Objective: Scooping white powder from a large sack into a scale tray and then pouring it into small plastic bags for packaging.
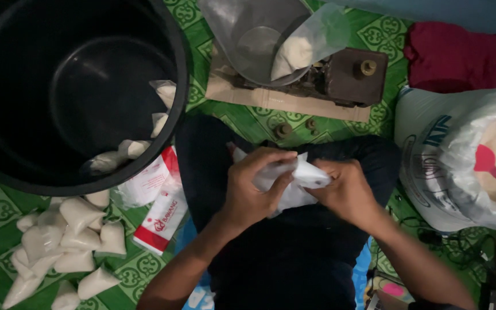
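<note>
My left hand [252, 186] and my right hand [348, 192] both grip a small clear plastic bag of white powder [302, 178] over my dark-clothed lap. The fingers pinch the bag's top, which is twisted between them. A balance scale [340, 77] stands just beyond my knees with a clear pan [248, 34] holding another filled bag [294, 54].
A large black tub [76, 86] at upper left holds a few filled bags. Several filled bags [64, 241] lie piled on the green patterned mat at lower left, beside a red-and-white packet [162, 221]. A big white sack [460, 161] with a red scoop [492, 166] sits at right.
</note>
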